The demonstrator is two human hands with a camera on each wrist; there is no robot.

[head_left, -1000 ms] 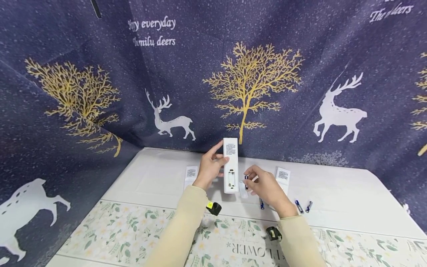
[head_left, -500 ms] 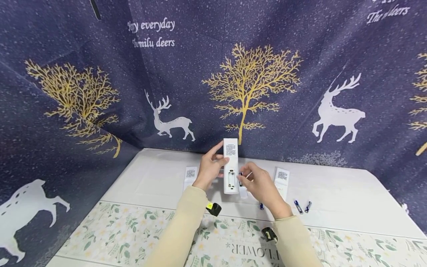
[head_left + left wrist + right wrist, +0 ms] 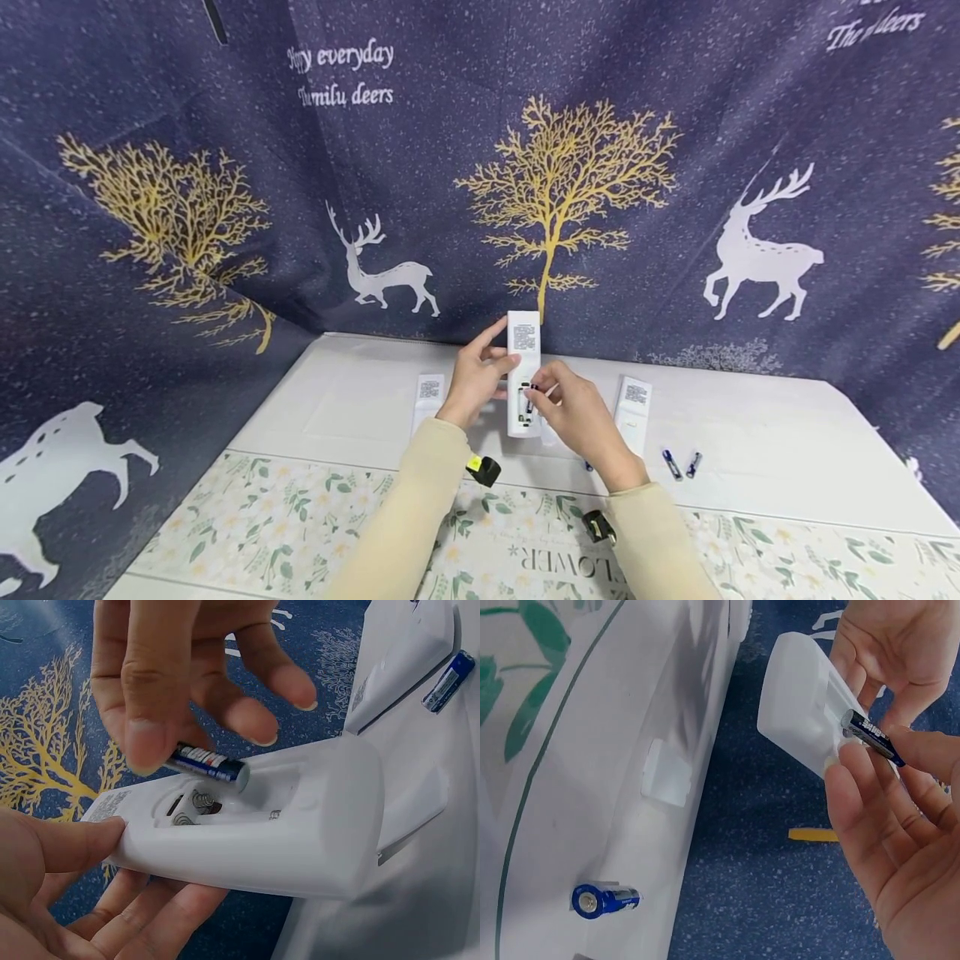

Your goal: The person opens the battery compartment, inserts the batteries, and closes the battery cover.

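My left hand (image 3: 474, 375) grips a white remote control (image 3: 523, 358) by its side, its back turned toward me and its lower end raised in the left wrist view. The battery compartment (image 3: 259, 799) is uncovered, and coil springs (image 3: 201, 798) show at one end. Between thumb and fingers, my right hand (image 3: 577, 412) pinches a dark blue battery (image 3: 208, 765). In the left wrist view the battery slants over the compartment; whether it touches the inside, I cannot tell. From the right wrist, the battery (image 3: 874, 736) appears at the compartment's edge. No battery shows seated in the visible part.
A small white battery cover (image 3: 666, 772) lies on the white table below the remote. One blue battery (image 3: 607, 900) lies nearby, and two more batteries (image 3: 672, 465) rest farther right. Another white remote (image 3: 427, 396) lies left, and one more remote (image 3: 634, 404) lies right. A patterned cloth hangs behind.
My right hand has moved left with the battery, from beside the remote to over its compartment. The remote has shifted slightly right in my left hand.
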